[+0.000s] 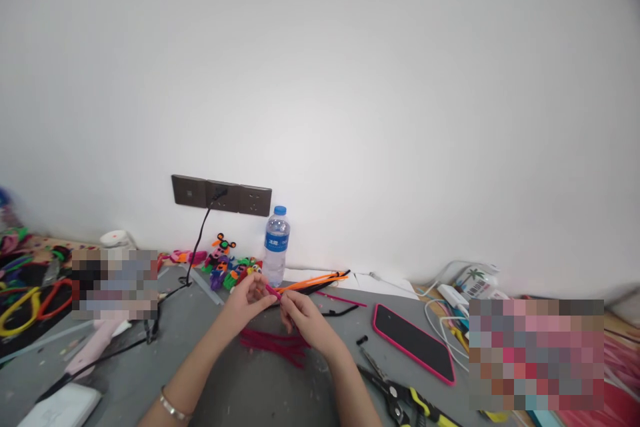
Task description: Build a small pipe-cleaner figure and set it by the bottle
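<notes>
Both hands meet above the grey work surface, in front of the water bottle [276, 253]. My left hand [250, 299] pinches a magenta pipe cleaner [273, 291] between thumb and fingers. Close against it, my right hand [300, 315] is closed on the same pipe cleaner, whose far end is hidden by the fingers. Below the hands lies a loose bunch of magenta pipe cleaners [275, 345]. Orange pipe cleaners [320, 280] and black ones stretch out behind the right hand. A silver bracelet [173, 407] circles the left wrist.
Small colourful pipe-cleaner figures [220, 267] stand by the wall. To the right are a phone with a pink edge [414, 343] and black-and-yellow pliers [400, 397]. A black cord [197, 247] runs from the wall socket [220, 195] across the left side, near a white box [70, 407].
</notes>
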`<state>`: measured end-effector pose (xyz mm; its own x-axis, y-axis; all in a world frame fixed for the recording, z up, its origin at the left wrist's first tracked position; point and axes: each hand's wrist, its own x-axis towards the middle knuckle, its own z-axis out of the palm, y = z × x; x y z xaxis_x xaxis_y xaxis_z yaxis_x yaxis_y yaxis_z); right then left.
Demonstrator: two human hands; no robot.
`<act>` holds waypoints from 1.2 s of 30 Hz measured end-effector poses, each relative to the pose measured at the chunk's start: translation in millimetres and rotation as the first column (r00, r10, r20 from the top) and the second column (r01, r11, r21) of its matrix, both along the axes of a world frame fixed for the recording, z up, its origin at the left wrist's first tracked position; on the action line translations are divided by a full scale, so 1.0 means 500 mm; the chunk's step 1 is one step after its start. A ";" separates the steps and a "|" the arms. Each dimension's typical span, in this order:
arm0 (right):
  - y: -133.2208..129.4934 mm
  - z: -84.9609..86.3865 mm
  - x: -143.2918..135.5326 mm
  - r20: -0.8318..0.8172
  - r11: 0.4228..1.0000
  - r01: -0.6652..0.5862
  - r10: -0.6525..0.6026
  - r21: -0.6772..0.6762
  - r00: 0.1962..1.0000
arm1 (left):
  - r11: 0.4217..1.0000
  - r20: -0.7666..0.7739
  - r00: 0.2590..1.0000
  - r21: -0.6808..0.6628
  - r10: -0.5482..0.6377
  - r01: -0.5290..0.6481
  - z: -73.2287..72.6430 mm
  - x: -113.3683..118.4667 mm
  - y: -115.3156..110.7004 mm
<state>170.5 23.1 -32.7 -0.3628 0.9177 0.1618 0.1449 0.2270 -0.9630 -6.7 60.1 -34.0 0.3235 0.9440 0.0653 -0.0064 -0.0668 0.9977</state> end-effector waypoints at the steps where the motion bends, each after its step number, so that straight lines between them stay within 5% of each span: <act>1: 0.000 -0.001 -0.003 -0.003 1.000 0.007 -0.007 0.004 1.000 | 0.999 0.026 1.000 -0.035 -0.002 0.003 -0.002 0.008 -0.002; 15: -0.008 0.009 -0.007 0.202 0.975 0.131 -0.167 0.178 0.965 | 0.954 0.192 0.981 -0.296 0.006 0.052 0.011 0.027 -0.028; 29: 0.000 0.005 0.009 0.018 0.994 0.089 -0.090 0.056 0.996 | 0.985 0.026 0.994 -0.140 0.110 -0.105 0.032 -0.027 0.000; 36: 0.000 -0.004 -0.005 -0.030 1.000 0.002 -0.003 -0.009 1.000 | 0.990 0.104 0.994 -0.143 0.017 -0.002 0.028 -0.001 -0.014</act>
<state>168.2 23.3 -34.8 -0.3555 0.9201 0.1643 0.1166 0.2181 -0.9689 -7.0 53.1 -20.1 0.3133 0.9489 -0.0371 -0.1116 0.0756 0.9909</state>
